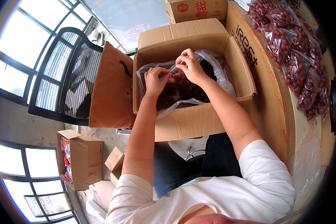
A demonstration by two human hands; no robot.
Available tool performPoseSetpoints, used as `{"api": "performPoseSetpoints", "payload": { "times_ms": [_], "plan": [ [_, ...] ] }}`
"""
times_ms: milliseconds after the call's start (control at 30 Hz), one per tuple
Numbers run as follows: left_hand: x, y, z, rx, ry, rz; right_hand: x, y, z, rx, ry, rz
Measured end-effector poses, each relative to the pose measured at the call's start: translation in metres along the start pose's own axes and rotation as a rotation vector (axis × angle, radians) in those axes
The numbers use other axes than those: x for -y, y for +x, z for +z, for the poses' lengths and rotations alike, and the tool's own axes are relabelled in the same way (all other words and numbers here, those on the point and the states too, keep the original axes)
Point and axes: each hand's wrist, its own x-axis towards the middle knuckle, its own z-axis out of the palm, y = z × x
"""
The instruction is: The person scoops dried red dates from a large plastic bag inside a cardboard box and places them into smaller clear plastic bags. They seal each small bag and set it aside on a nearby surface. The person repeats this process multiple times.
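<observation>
Left hand (156,79), right hand (190,68): both pinch top edge of clear bag of red dates (180,80), 12 o'clock, in open carton (190,126). Judged risk: narrow fingertip hold; slip could spill contents. Loose liner (212,59) could snag bag. Carton's support hidden. Filled bags (298,63) heaped at 2 o'clock; mesh-backed chair (61,74), orange cushion (110,93), 10; smaller carton (87,160), 8.

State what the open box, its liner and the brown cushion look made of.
Open box: matte corrugated cardboard, judging by its faintly ridged, creased flaps.
Liner: clear, glossy plastic film, given its wrinkles and highlights.
Brown cushion: probably matte fabric, from its soft, sheenless face.
</observation>
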Motion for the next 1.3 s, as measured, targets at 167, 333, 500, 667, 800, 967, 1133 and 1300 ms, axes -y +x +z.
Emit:
{"api": "performPoseSetpoints", "payload": {
  "times_ms": [167,333,500,667,800,967,1133,1300],
  "plan": [
    [0.004,-0.001,0.001,0.005,0.0,-0.014,0.0,0.0,-0.001,-0.023,0.005,0.007],
    [0.003,-0.001,0.0,0.027,0.027,-0.031,-0.001,0.0,-0.001,-0.024,-0.009,0.004],
    [0.009,-0.004,0.003,0.024,0.068,-0.04,0.001,0.0,0.0,-0.015,-0.008,0.015],
    [0.007,-0.004,0.003,0.038,0.081,-0.062,-0.001,0.0,0.0,-0.019,-0.008,0.011],
    [0.011,-0.006,0.004,0.065,0.082,-0.054,-0.001,0.0,0.0,-0.035,-0.005,0.015],
    [0.008,-0.006,0.002,0.088,0.123,-0.074,-0.002,0.0,-0.001,-0.029,-0.01,0.013],
    [0.009,-0.008,0.003,0.115,0.146,-0.144,-0.001,0.0,0.0,-0.008,-0.047,0.009],
    [0.009,-0.008,0.002,0.126,0.151,-0.138,-0.003,0.0,-0.001,-0.026,-0.024,0.014]
  ]
}}
